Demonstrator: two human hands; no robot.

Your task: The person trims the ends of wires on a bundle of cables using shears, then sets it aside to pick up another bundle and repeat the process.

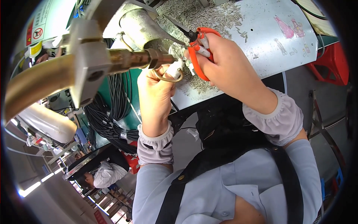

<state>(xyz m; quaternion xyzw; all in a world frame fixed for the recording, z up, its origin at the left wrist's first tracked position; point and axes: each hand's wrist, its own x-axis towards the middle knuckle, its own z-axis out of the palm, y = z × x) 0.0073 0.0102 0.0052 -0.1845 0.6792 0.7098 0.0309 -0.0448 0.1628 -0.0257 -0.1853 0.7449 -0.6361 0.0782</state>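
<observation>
My right hand [231, 63] is closed around scissors with red-orange handles [198, 71]. White wrapping covers some of its fingertips. The scissors' dark pivot and blades [182, 28] point up and to the left, and the blades stand apart. My left hand [156, 89] is closed close to the scissors, its fingers pinched beside the brass fitting [153, 58]. A white-covered fingertip shows there, next to a curved tan-coloured loop [167, 78]. The fitting and fingers hide what the left hand holds, if anything.
A light metal tabletop [261, 33] bears a heap of small grey cut pieces [209, 16]. Coiled black cables [108, 108] lie at the left. A brass pipe and metal block [89, 71] loom close on the left. Red stools [332, 65] stand right; another person [108, 175] is lower left.
</observation>
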